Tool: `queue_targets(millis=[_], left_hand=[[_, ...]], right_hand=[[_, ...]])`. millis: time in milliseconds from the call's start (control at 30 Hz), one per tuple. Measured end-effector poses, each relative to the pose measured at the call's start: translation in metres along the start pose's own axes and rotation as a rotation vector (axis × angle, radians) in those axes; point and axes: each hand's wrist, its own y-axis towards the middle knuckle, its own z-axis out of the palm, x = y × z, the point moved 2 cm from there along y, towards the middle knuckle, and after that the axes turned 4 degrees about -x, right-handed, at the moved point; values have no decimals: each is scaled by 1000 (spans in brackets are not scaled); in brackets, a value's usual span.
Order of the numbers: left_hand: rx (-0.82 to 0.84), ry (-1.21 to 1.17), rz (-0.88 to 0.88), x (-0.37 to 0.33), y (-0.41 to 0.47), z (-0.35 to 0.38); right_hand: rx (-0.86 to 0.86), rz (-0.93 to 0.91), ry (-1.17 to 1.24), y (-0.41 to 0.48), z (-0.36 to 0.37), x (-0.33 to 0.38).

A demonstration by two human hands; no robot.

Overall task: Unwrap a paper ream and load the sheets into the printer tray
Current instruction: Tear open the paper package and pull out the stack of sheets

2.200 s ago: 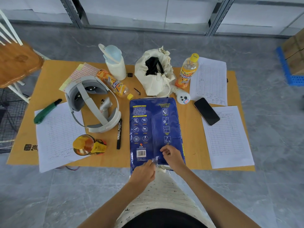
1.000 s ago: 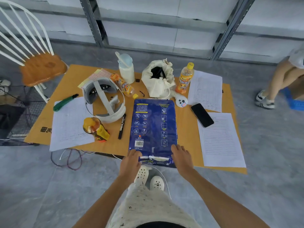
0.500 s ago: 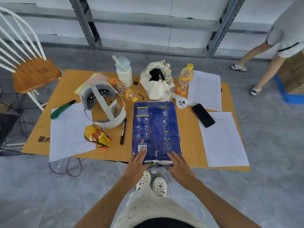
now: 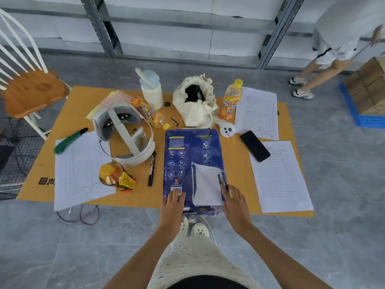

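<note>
A blue-wrapped paper ream (image 4: pixel 183 151) lies lengthwise on the low orange table (image 4: pixel 235 155), its near end at the table's front edge. The wrapper is torn open on the near right side, and white sheets (image 4: pixel 205 184) show through the gap. My left hand (image 4: pixel 174 202) presses flat on the near left corner of the ream, beside the barcode. My right hand (image 4: pixel 234 200) pinches the torn blue wrapper flap at the ream's right edge. No printer tray is in view.
Left of the ream lie a black marker (image 4: pixel 152 167), a white headset (image 4: pixel 125 132), a tipped orange bottle (image 4: pixel 116 178) and a green knife (image 4: pixel 69 138). A phone (image 4: pixel 254 146) and printed forms (image 4: pixel 279 176) lie right. Bottles and a cream bag (image 4: pixel 193 101) stand behind. A person (image 4: pixel 333 49) stands far right.
The wrapper's near right side has been torn open, exposing white sheets. My right hand moved from flat on the ream's end to gripping the flap at its right edge.
</note>
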Motion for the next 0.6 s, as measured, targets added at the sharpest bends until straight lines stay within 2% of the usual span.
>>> queue_targets(millis=[133,300,400,467,600], left_hand=[[0,34,-41,-2,5,7],[-62,-27,-6,2,9,7],[-133,-150,33,7,10,-2],[-221,-368,-21,14,9,-9],[-384,-967,-440,36,7,-22]], right_hand=[[78,197,24,7,3,-27],[278,186,-94,14,11,-40],[314,197,-114,18,14,-39],[279,106,-166,21,15,-32],[204,-60,-274,23,13,-19]])
